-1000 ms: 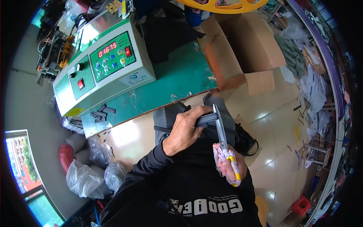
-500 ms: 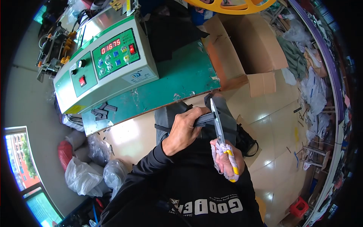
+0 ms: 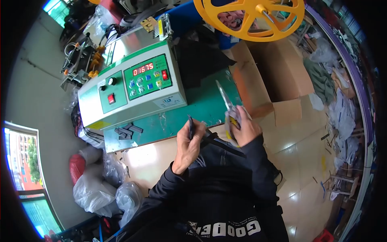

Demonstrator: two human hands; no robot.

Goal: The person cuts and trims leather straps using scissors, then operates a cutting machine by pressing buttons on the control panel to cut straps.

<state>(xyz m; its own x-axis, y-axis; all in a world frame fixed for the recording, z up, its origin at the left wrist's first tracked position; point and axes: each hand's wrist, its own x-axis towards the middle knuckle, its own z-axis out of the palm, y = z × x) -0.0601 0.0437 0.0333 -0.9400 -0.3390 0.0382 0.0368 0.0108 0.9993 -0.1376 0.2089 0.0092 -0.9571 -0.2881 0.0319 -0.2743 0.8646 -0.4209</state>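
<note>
My left hand (image 3: 187, 143) is closed on a short black strip (image 3: 190, 126), whose end sticks up past my thumb. My right hand (image 3: 246, 128) grips scissors by handles that look wrapped in pale cloth with some yellow showing. The scissors' blades (image 3: 224, 95) point up and to the left over the table's front edge, apart from the strip. A dark band (image 3: 225, 147) runs below and between my hands, above my lap; I cannot tell whether it joins the held strip. Several short dark strips (image 3: 129, 130) lie at the table's near left corner.
A green-topped table (image 3: 207, 94) carries a machine (image 3: 133, 90) with a red display reading 01675. Black cloth (image 3: 201, 56) lies behind it. An open cardboard box (image 3: 288, 105) stands to the right, under a yellow reel (image 3: 242, 34). Plastic bags (image 3: 94, 197) sit at lower left.
My right hand has lifted the scissors up and away from the black strip, where the blades had been against it. My left hand has turned the strip upright. The camera view has shifted.
</note>
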